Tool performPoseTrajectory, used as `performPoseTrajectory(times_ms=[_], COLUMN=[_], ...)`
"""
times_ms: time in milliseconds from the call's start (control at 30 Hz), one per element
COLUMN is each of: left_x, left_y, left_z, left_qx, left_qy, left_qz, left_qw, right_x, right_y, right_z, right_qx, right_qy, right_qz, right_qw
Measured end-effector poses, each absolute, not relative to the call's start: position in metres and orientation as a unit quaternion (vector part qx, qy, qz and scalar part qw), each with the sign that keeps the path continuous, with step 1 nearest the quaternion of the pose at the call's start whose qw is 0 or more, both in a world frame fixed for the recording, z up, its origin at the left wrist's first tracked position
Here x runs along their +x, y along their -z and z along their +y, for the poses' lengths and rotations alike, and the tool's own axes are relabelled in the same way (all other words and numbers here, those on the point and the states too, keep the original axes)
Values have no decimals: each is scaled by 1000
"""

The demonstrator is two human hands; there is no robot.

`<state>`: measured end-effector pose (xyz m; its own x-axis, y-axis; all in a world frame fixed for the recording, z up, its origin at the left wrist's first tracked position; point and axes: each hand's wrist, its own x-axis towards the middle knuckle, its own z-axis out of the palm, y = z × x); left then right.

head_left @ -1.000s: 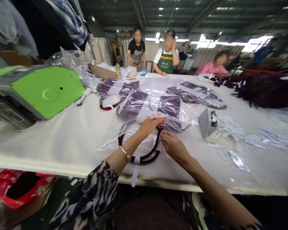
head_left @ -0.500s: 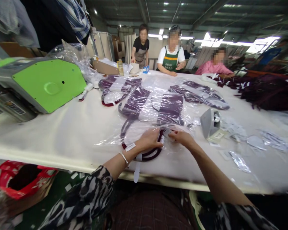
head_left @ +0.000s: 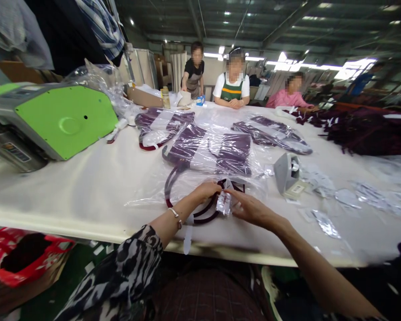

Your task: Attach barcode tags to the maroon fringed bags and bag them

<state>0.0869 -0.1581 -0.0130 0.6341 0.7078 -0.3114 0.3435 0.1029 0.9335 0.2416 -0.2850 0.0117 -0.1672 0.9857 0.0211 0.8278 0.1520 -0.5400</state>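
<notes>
A dark purple handbag lies in a clear plastic bag on the white table, a pale paper band across it. Its dark strap loops toward the near edge. My left hand is closed at the strap, fingertips pinched; what is between them is hidden. My right hand meets it from the right, its index finger at the top of a small shiny clear packet. This packet hangs just below both sets of fingertips, beside a whitish tag. My right thumb is partly hidden.
Wrapped purple bags lie farther back. A grey dispenser stands right, near scattered clear packets. The green machine and a steel flask occupy the left. Co-workers are across the table.
My right hand has moved down and left toward my left hand, turning back-up. The shiny packet now shows below the fingertips. My left hand's fingers are drawn together. The view has shifted slightly.
</notes>
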Motion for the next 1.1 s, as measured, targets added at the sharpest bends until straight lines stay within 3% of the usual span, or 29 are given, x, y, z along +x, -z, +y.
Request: performPoseTrajectory(times_ms=[133,233,300,400,533,667,767,967,1100], left_x=[91,84,76,67,66,72,80,88,73], left_y=[6,-2,-7,-13,-32,-56,-65,-87,-95], left_z=[-160,-155,-150,-146,-138,-121,-110,-108,-103], left_qx=[642,651,666,689,666,472,407,455,616], left_qy=[-160,-154,-145,-163,-261,-366,-390,-463,-411], left_qz=[403,387,375,356,288,252,299,239,141], left_qw=[633,634,628,610,637,761,770,722,657], right_x=[235,234,234,236,232,220,213,216,224], right_y=[-1,-9,-18,-32,-45,-48,-44,-44,-55], right_z=[-282,-276,-270,-258,-243,-237,-232,-213,-207], right_qx=[-589,-600,-632,-652,-512,-432,-445,-455,-521], right_qy=[-126,-135,-177,-291,-457,-512,-515,-572,-498], right_qz=[-738,-704,-643,-467,-311,-320,-330,-380,-455], right_qw=[303,356,396,521,658,670,654,567,523])
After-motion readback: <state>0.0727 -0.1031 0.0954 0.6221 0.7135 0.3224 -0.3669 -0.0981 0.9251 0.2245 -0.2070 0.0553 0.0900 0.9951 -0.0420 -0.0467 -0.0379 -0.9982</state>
